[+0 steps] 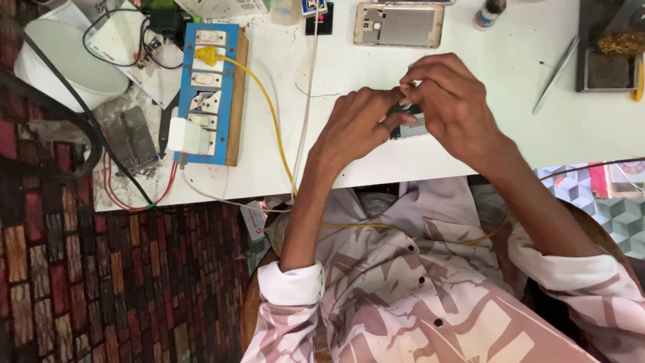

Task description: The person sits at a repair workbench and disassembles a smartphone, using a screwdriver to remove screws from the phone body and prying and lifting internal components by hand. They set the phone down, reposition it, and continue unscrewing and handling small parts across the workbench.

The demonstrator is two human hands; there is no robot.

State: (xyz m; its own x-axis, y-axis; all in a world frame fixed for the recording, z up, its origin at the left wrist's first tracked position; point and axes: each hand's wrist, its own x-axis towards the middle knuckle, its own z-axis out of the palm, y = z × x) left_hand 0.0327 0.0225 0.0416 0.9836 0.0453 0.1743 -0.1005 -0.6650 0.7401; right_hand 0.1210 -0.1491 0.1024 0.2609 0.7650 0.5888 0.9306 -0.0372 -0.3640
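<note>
Both hands meet over the white table (510, 74) near its front edge. My left hand (359, 124) and my right hand (453, 101) pinch a small dark, flat part (411, 124) between their fingertips; most of it is hidden by the fingers, so its exact kind is unclear. A gold phone back housing (398, 25) lies further back on the table, apart from both hands.
A blue switch-and-socket board (209, 87) on wood sits at left, with a yellow plug and cable (269, 101) and a white adapter (185, 134). A white bucket (64, 60) stands far left. Metal tweezers (556, 75), a dark tray (608, 67) and a small bottle (488, 13) lie at right.
</note>
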